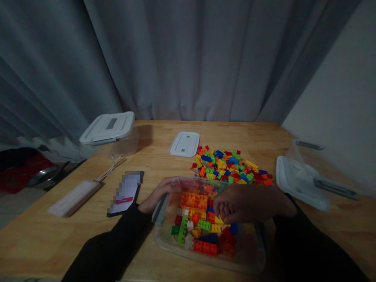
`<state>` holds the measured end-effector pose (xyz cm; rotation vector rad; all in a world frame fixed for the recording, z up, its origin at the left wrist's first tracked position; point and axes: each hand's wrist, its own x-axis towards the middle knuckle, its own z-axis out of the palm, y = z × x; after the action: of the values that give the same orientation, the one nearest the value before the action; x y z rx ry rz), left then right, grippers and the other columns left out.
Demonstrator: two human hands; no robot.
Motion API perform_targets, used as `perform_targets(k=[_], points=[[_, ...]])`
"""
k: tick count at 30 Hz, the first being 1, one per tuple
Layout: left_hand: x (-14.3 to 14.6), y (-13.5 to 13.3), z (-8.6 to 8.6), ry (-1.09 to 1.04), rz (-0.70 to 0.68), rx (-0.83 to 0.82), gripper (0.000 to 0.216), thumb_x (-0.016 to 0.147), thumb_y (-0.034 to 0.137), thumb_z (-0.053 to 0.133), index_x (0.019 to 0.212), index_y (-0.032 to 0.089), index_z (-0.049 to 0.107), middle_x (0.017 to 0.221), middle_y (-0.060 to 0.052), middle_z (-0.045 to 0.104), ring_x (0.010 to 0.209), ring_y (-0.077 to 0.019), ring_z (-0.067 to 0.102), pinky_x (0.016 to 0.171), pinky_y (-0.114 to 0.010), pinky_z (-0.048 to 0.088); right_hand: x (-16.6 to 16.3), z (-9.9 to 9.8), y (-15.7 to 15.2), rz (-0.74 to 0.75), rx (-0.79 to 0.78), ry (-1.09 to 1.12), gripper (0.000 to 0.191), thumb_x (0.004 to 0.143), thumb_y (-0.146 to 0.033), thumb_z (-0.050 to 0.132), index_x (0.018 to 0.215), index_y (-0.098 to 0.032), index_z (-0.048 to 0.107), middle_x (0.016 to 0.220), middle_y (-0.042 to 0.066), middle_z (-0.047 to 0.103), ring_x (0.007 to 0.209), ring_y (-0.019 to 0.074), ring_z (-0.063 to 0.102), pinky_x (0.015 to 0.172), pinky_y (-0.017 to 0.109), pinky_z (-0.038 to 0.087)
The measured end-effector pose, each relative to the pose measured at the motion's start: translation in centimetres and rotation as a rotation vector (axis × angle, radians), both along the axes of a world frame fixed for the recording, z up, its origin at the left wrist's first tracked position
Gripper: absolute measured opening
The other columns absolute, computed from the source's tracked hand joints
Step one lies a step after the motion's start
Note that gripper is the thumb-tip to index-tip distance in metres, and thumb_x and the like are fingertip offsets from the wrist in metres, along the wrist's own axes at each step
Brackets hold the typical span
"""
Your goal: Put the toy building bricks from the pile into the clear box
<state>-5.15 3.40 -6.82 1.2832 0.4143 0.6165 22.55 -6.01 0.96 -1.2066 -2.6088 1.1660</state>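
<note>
A clear plastic box (246, 250) stands on the near part of the table with loose toy building bricks inside, among them a large orange brick (194, 201), a long green brick (182, 230) and a red-orange brick (205, 248). My left hand (165, 188) grips the box's far left corner, fingers over the rim. Reaching in over the right side, my right hand (242, 201) is closed, its fingers curled down at the bricks. Whatever its fingertips hold is hidden. Just beyond the box spreads a heap of small coloured bricks (223, 164).
On the wooden table (158, 164) lie a white lid (185, 144), a phone (126, 194) and a white power strip (75, 197) with a cord. A lidded clear box (125, 141) stands back left; another clear box (331, 168) and a white lid (302, 188) are right.
</note>
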Motion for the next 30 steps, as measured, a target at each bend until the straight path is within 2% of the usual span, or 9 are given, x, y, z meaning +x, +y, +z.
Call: perform_targets(k=[5,9,11,14,17,20,25,30], points=[[0.0,0.1,-0.2,-0.01,-0.008,-0.013,0.043,0.08,0.015,0.058,0.116,0.016,0.08,0.124,-0.013,0.078,0.12,-0.0339,0.069,0.112,-0.048,0.043,0.4,0.7,0.0,-0.057,0.019,0.047,0.021,0.091,-0.032,0.07,0.109,-0.021,0.071,0.103,0.004,0.075,0.092,0.0181,0.069,0.078,0.028,0.051],[-0.2,0.3,-0.8,-0.015,-0.037,0.006,0.045,0.082,0.015,0.056,0.121,0.015,0.077,0.128,-0.015,0.076,0.123,-0.0334,0.068,0.114,-0.048,0.041,1.4,1.7,0.4,-0.145,0.093,0.12,0.025,0.096,-0.042,0.064,0.112,-0.023,0.071,0.104,0.003,0.076,0.093,0.0175,0.07,0.08,0.029,0.051],[-0.3,0.4,-1.0,-0.002,-0.035,0.026,0.046,0.082,0.016,0.056,0.122,0.015,0.077,0.129,-0.015,0.076,0.124,-0.0337,0.067,0.114,-0.048,0.041,2.4,2.0,0.9,-0.245,0.191,0.128,0.028,0.097,-0.047,0.061,0.109,-0.023,0.072,0.103,0.003,0.076,0.09,0.0174,0.069,0.08,0.029,0.051],[-0.5,0.5,-1.2,0.038,0.007,0.057,0.044,0.082,0.017,0.057,0.121,0.015,0.078,0.128,-0.014,0.076,0.124,-0.0338,0.067,0.114,-0.046,0.041,4.6,1.8,1.9,-0.484,0.339,0.153,0.032,0.096,-0.052,0.06,0.104,-0.023,0.073,0.1,0.004,0.076,0.088,0.0191,0.069,0.079,0.031,0.052],[-0.6,0.6,-1.4,0.062,0.027,0.057,0.042,0.083,0.018,0.059,0.12,0.015,0.078,0.13,-0.013,0.075,0.124,-0.0339,0.067,0.113,-0.046,0.042,7.1,1.1,3.0,-0.689,0.467,0.196,0.033,0.093,-0.052,0.062,0.102,-0.022,0.073,0.1,0.006,0.076,0.089,0.022,0.069,0.08,0.034,0.053],[-0.6,0.6,-1.4,0.047,0.015,0.033,0.043,0.082,0.017,0.059,0.122,0.016,0.078,0.128,-0.014,0.076,0.12,-0.0335,0.069,0.113,-0.047,0.043,9.3,0.0,4.2,-0.77,0.529,0.172,0.032,0.093,-0.051,0.061,0.098,-0.022,0.073,0.098,0.007,0.076,0.087,0.0233,0.07,0.078,0.036,0.054],[-0.5,0.5,-0.9,0.047,0.011,0.027,0.045,0.081,0.017,0.06,0.123,0.017,0.078,0.127,-0.013,0.077,0.12,-0.0343,0.069,0.113,-0.047,0.043,11.5,-2.3,6.0,-0.774,0.533,0.03,0.029,0.092,-0.045,0.06,0.099,-0.02,0.072,0.096,0.009,0.077,0.086,0.0244,0.071,0.076,0.036,0.053],[-0.4,0.3,-0.7,0.034,0.015,-0.002,0.045,0.08,0.017,0.061,0.122,0.017,0.078,0.124,-0.013,0.078,0.118,-0.0351,0.07,0.112,-0.048,0.045,11.8,-4.5,7.3,-0.753,0.441,-0.068,0.025,0.09,-0.037,0.062,0.1,-0.017,0.073,0.094,0.01,0.078,0.083,0.023,0.071,0.074,0.033,0.052]])
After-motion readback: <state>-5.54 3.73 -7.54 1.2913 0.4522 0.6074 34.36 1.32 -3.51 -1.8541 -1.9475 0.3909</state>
